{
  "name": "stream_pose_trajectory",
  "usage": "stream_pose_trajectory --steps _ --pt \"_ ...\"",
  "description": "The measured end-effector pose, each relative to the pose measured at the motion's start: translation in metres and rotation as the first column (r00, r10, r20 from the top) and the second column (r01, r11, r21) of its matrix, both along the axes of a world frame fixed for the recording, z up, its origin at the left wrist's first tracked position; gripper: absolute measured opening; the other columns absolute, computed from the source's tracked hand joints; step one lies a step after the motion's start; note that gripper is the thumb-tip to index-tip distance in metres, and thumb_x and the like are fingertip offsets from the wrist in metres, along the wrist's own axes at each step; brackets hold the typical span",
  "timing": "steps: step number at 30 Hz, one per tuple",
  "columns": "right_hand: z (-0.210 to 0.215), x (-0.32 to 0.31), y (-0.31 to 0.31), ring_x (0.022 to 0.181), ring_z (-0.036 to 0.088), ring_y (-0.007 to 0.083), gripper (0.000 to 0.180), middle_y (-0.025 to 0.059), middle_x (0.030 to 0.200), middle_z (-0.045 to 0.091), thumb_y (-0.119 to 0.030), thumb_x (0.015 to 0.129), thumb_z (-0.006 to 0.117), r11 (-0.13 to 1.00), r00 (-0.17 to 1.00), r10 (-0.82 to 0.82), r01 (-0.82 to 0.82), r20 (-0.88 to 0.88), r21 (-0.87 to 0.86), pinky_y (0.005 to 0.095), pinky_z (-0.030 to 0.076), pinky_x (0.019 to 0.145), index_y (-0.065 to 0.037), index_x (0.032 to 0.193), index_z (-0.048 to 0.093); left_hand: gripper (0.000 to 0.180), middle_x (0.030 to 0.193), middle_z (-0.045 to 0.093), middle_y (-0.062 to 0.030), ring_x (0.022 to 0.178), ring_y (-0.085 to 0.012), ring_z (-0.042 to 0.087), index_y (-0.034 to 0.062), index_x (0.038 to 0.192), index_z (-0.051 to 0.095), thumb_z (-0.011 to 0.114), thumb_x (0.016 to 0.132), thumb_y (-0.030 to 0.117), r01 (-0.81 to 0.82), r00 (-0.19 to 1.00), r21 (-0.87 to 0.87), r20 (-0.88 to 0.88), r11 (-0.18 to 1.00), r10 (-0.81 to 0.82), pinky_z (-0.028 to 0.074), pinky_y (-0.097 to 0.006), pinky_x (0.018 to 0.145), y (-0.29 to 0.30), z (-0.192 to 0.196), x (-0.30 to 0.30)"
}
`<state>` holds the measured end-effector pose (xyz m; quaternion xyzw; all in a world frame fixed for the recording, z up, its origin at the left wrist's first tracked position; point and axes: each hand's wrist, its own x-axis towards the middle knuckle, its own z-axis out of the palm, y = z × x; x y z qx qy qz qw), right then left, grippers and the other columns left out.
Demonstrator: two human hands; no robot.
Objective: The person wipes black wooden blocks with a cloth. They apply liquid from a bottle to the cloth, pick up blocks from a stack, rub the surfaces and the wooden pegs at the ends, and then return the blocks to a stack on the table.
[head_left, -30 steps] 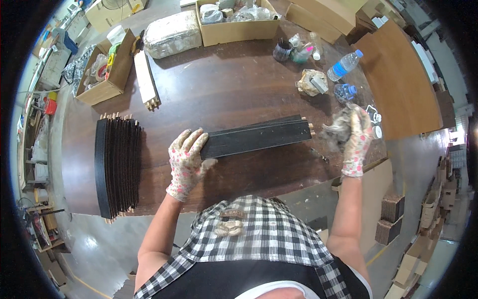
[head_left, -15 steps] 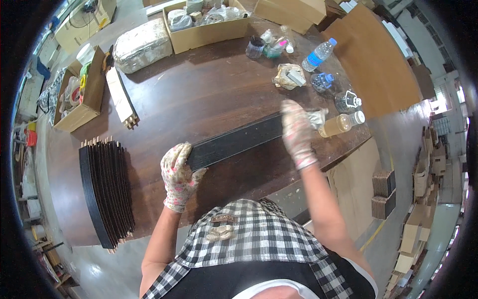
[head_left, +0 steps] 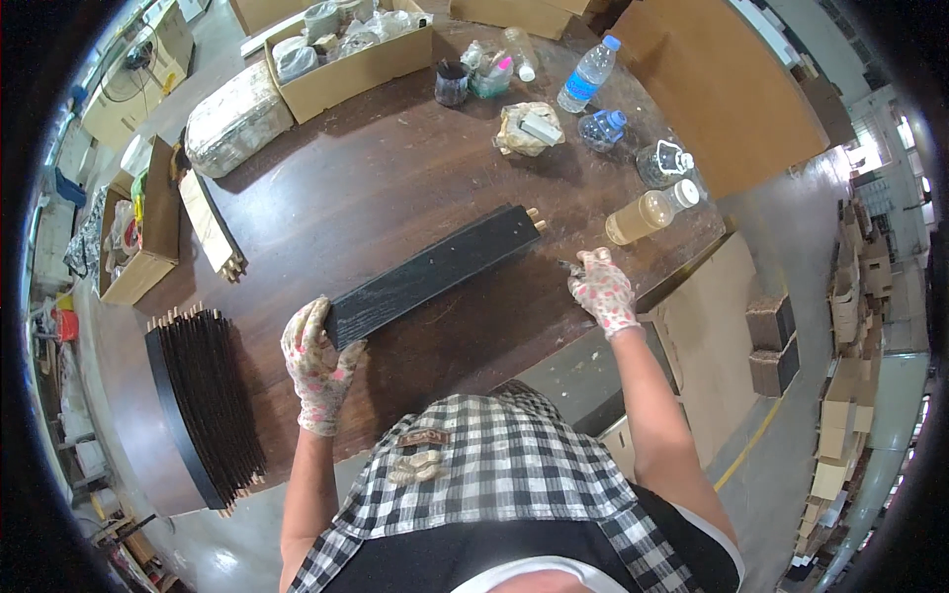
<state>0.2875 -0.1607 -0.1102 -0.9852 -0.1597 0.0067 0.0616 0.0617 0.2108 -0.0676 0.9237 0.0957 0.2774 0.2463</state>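
Observation:
A long black wooden board [head_left: 435, 267] with pale dowel pegs at its far right end lies slantwise on the brown table in front of me. My left hand [head_left: 318, 364], in a white glove with pink spots, grips its near left end, fingers on one side and thumb on the other. To the right, apart from the board, my right hand [head_left: 603, 290] wears a matching glove and has its fingers curled. A small dark bit shows at its fingertips, too small to name. A row of similar black boards [head_left: 188, 405] stands on edge at the left.
Along the right edge stand a bottle of tan liquid [head_left: 638, 217], a clear bottle [head_left: 660, 163] and two water bottles [head_left: 590, 74]. Farther back are a crumpled wrapper with a pale block [head_left: 529, 128], a dark cup [head_left: 452, 84] and cardboard boxes [head_left: 356, 74]. Pale strips [head_left: 210, 225] lie left.
My right hand has left the board's right end and moved down and right, uncovering the pegs. A white crumpled thing beside it no longer shows. My left hand still holds the other end.

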Motion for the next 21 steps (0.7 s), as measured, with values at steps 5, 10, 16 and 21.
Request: stream_pose_trajectory --steps 5,10,16,21 --pt "-0.007 0.017 0.004 0.095 0.066 0.0318 0.032 0.0142 0.117 0.057 -0.026 0.082 0.065 0.974 0.992 -0.022 -0.007 -0.127 -0.228 0.0417 0.055 0.079 -0.006 0.106 0.059 0.062 0.126 0.058 -0.0125 0.119 -0.0324 0.051 0.0048 0.127 0.056 0.074 0.078 0.039 -0.013 1.000 0.076 0.002 0.997 0.013 0.037 -0.045 0.103 -0.003 0.010 0.000" --pt "0.009 0.014 -0.012 0.087 0.068 0.0273 0.021 0.0172 0.090 0.068 -0.018 0.082 0.066 0.990 0.989 0.014 0.007 -0.149 0.138 0.0375 0.054 0.075 -0.001 0.093 0.062 0.045 0.125 0.060 -0.0114 0.115 -0.0300 0.055 0.0080 0.124 0.059 0.067 0.086 0.030 0.065 0.975 0.264 0.190 0.962 -0.117 0.040 -0.044 0.101 -0.032 0.055 -0.003" --pt "0.131 -0.053 0.051 0.079 0.063 0.0097 0.016 0.0025 0.081 0.066 -0.005 0.082 0.065 0.574 0.762 0.343 0.293 -0.549 0.765 0.0252 0.051 0.071 -0.004 0.098 0.066 0.046 0.107 0.067 -0.0125 0.091 -0.0231 0.066 0.0018 0.119 0.061 0.074 0.083 0.027 0.364 0.892 -0.537 -0.034 0.761 -0.451 0.053 -0.036 0.082 -0.091 0.074 0.034" --pt "0.150 -0.091 0.092 0.075 0.065 0.0123 0.017 0.0079 0.082 0.068 -0.010 0.083 0.069 0.636 0.762 0.528 -0.060 -0.376 0.769 0.0261 0.052 0.069 -0.001 0.097 0.067 0.016 0.091 0.068 -0.0073 0.082 -0.0125 0.063 -0.0009 0.096 0.067 0.068 0.089 0.013 0.301 0.883 -0.745 -0.018 0.595 -0.469 0.051 -0.027 0.075 -0.104 0.070 0.058"
